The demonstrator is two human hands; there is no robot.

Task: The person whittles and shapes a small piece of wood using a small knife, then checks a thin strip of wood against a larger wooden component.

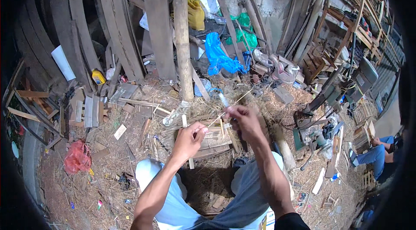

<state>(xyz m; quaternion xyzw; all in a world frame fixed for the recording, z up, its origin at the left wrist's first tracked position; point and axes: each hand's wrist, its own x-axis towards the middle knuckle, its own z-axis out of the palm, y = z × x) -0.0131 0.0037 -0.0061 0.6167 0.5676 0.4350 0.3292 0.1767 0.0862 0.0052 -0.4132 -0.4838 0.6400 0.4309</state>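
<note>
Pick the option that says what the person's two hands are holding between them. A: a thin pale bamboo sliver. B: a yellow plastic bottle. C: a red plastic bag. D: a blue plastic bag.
A: the left hand and the right hand both pinch a thin pale bamboo sliver that runs slanting between them and on past the right hand.

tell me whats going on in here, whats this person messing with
A person sits in a cluttered workshop, knees apart, over a straw-strewn floor. The left hand grips a flat wooden stick that points down toward the ground. The right hand pinches a thin pale sliver, held slanted between the two hands. Below them lies a small slatted wooden frame. Planks lean on the wall behind, and another person sits at the far right.
</note>
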